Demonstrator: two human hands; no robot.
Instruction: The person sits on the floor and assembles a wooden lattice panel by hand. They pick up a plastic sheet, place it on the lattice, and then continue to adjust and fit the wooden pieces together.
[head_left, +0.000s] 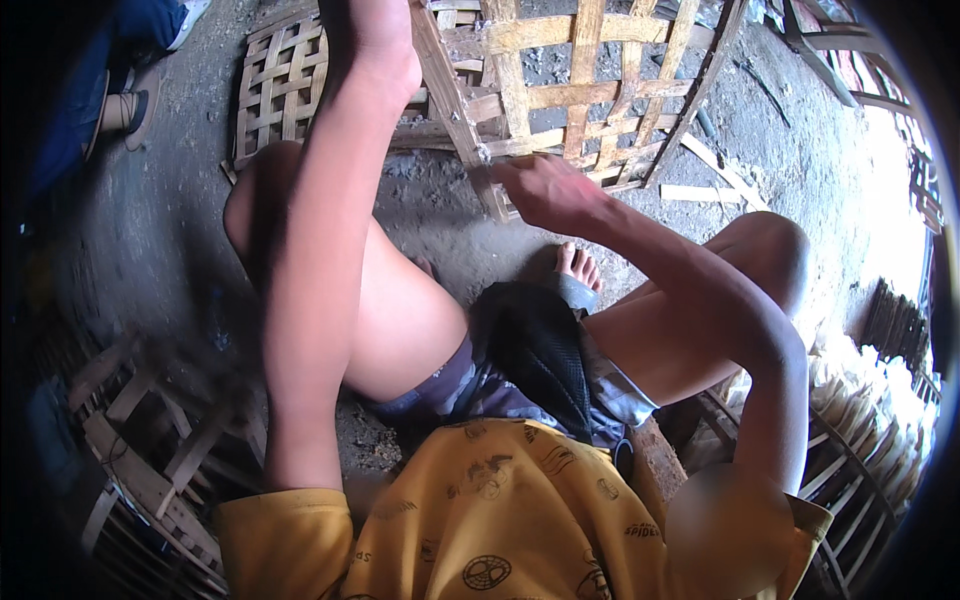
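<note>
The right hand is curling its fingers at the panel's left rail, near that rail's lower end; its knuckles are hiding any grip, so I'm not telling whether it's closing; the left hand is running out of view, its grip showing nothing certain; the woven panel is looking light and stiffish, its thin slats likely risking splits, the rails offering firmer hold; it's standing just beyond the right hand; loose strips are lying by its lower right corner.
</note>
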